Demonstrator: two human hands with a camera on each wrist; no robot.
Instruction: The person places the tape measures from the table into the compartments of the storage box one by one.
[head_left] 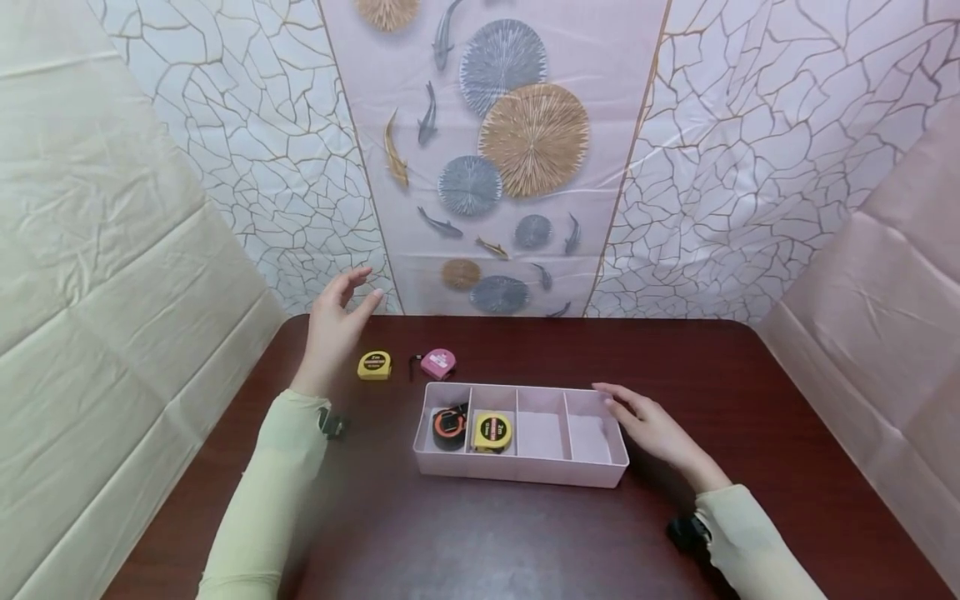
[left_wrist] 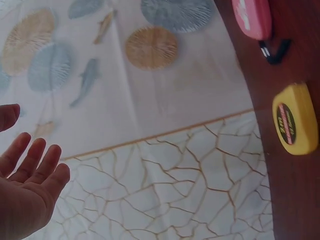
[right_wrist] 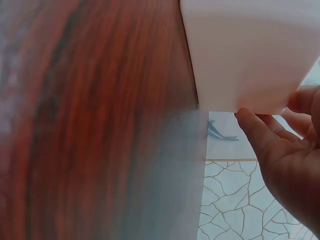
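My left hand (head_left: 335, 333) is raised over the back left of the table, fingers spread and slightly bent, holding nothing; it also shows in the left wrist view. Just right of it lie a yellow tape measure (head_left: 374, 366) and a pink tape measure (head_left: 438, 363) with a dark strap. My right hand (head_left: 655, 427) holds the far right corner of a pale pink divided tray (head_left: 525, 472), thumb and fingers at its wall. In the tray's leftmost compartment is a black and orange tape measure (head_left: 450, 427). Another yellow tape measure (head_left: 492, 432) sits in the compartment beside it.
The tray stands on a dark reddish-brown table (head_left: 480, 533). Patterned cloth (head_left: 300, 167) hangs behind the table, and plain pale cloth flanks both sides. The tray's two right compartments show bare floors.
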